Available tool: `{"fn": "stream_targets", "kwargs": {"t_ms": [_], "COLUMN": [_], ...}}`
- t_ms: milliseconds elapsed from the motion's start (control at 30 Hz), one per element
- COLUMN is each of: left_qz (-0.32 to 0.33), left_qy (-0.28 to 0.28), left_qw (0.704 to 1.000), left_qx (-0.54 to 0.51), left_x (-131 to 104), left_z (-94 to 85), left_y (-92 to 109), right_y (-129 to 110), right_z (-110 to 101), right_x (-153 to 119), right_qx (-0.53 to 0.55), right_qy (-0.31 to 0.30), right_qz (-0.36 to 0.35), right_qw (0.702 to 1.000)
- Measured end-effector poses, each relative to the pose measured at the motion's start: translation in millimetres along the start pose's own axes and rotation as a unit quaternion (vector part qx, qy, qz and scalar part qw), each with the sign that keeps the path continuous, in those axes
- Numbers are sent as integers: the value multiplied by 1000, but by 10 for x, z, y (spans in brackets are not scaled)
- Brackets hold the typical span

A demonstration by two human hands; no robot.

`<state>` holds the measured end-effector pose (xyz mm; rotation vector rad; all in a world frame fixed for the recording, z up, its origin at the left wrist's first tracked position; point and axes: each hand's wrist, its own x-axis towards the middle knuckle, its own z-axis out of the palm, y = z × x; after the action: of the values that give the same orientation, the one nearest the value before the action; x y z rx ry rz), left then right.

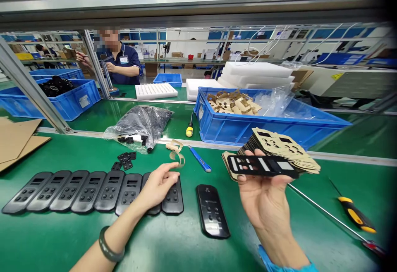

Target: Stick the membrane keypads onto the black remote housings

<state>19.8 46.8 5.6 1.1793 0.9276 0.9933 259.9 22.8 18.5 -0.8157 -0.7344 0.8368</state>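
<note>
My right hand (263,199), palm up, grips a thin black panel with cut-out windows (259,167) between thumb and fingers. Right behind that panel stands a stack of tan backed sheets (279,146). My left hand (161,183) reaches over the right end of a row of black remote-like housings (105,191). At its fingertips is a curled tan paper strip (180,159), which the thumb and index finger appear to pinch. One glossy black housing (213,212) lies apart between my hands. Small black button pads (125,159) rest behind the row.
A blue utility knife (200,159), a yellow screwdriver (189,130), a black-and-yellow screwdriver (356,214) and a long metal rod (328,212) lie around. Behind are a plastic bag (141,123) and a blue bin (238,129) of tan scraps. A person (124,63) works opposite.
</note>
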Motion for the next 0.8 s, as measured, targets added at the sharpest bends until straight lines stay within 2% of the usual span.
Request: {"fn": "stream_targets", "kwargs": {"t_ms": [67,100,200,267,333,400,500,600,667,733,800], "left_qz": [35,48,65,75,112,144,150,133,105,76,35], "left_qy": [-39,-67,-136,-141,-134,-129,-123,-122,-128,-127,-101], "left_qw": [990,972,870,834,822,835,888,945,977,989,979], "left_qx": [130,221,469,528,542,515,418,273,131,-31,-175], "left_x": [-30,-54,-119,-139,-151,-171,-233,-307,-341,-354,-348], "left_z": [-88,-132,-215,-209,-157,-85,20,108,167,228,284], "left_y": [45,54,31,4,-3,7,8,-44,-92,-125,-131], "right_y": [8,20,74,113,141,154,157,160,163,160,146], "right_z": [25,39,63,63,67,88,151,207,222,226,232], "right_x": [-42,-69,-141,-181,-225,-281,-379,-464,-495,-498,-478], "right_qx": [4,2,5,25,55,84,110,115,114,117,128], "right_qy": [-22,-30,-30,-35,-55,-87,-141,-172,-175,-171,-160], "right_qz": [26,41,81,124,184,239,278,292,302,308,318], "right_qw": [999,999,996,991,980,963,944,934,930,928,926]}}
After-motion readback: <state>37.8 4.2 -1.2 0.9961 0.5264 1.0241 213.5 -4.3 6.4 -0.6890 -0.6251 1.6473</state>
